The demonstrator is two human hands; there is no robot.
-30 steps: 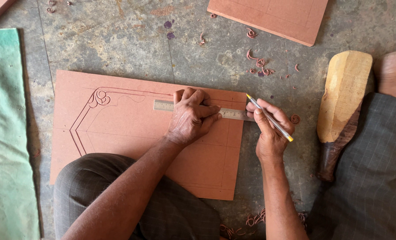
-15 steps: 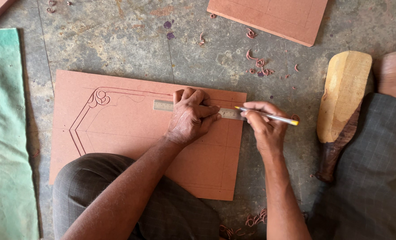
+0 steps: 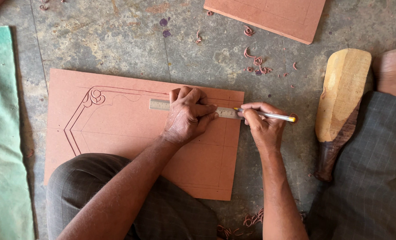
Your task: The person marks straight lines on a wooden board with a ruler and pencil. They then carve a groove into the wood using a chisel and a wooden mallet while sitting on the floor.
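While the left hand (image 3: pixel 187 116) pins a ruler (image 3: pixel 160 105), the right hand's (image 3: pixel 261 129) grip pinches a pencil (image 3: pixel 269 116); a mallet (image 3: pixel 340 102) lies alongside.

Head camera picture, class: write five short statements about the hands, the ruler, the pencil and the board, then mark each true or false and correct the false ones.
1. The left hand presses a metal ruler flat on the reddish board. True.
2. The right hand holds a paintbrush. False: it holds a pencil, tip at the ruler's end.
3. A scroll pattern is cut near the board's upper left corner. True.
4. The wooden mallet lies on the board. False: it lies on the floor, right of the board.
5. The green cloth covers the board. False: it lies apart, at the left.
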